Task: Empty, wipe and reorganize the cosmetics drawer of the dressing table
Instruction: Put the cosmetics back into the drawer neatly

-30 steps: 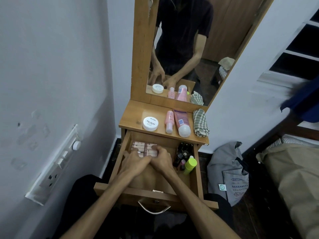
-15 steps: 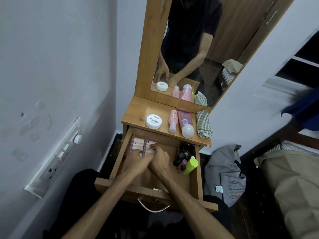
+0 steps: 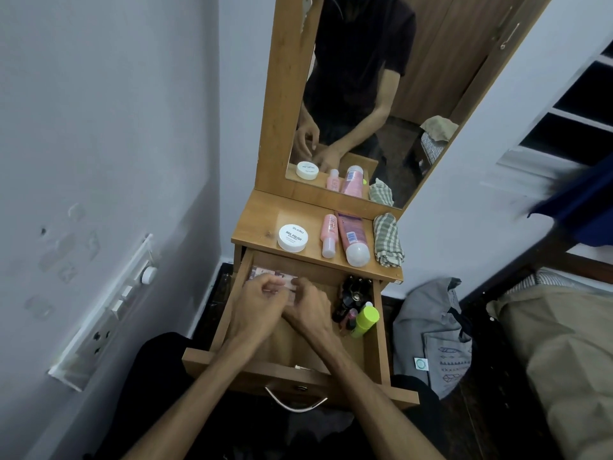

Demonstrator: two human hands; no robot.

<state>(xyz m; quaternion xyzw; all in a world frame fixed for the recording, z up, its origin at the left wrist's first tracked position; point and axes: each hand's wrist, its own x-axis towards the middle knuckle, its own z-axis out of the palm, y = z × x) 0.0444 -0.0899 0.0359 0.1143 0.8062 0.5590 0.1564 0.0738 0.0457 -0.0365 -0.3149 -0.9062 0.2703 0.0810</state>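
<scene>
The pink-and-white palette [image 3: 268,277], a flat boxed item whose print is too blurred to read, lies in the back left corner of the open drawer [image 3: 376,333], just left of the frame's centre, with its long axis running left to right along the drawer's rear wall. Both hands sit over it: the left hand [image 3: 257,305] covers its near edge with fingers curled down onto it, and the right hand [image 3: 310,308] meets it at the right end, fingers likewise bent over the edge; whether either truly pinches it or only rests on it cannot be told from this view. The palette therefore lies directly under and slightly beyond the fingertips, so lifting it out likely means drawing it up and towards the lower edge of the frame. To the right in the drawer stand dark small bottles [image 3: 351,293] and a lime-green bottle [image 3: 365,320], apart from the hands. Above, on the dressing table top [image 3: 255,224], rest a white nail polish remover tub [image 3: 292,238], two pink tubes [image 3: 351,237] and a folded checked cloth [image 3: 386,240].
</scene>
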